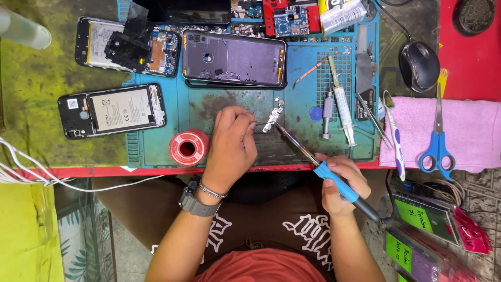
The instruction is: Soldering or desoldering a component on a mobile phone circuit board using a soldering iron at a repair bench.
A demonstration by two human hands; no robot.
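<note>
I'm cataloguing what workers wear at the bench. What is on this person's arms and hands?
Both forearms are bare, with no sleeves or gloves. The left hand has a dark grey wristwatch and a silver chain bracelet at its wrist. The right hand and its wrist wear nothing.

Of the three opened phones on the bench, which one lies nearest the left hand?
The middle phone, its dark inner frame up, just above the left hand. The two battery-showing phones lie farther left.

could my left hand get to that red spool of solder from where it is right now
Probably yes. The left hand sits just beside the red spool on the blue mat, with nothing between them.
</note>
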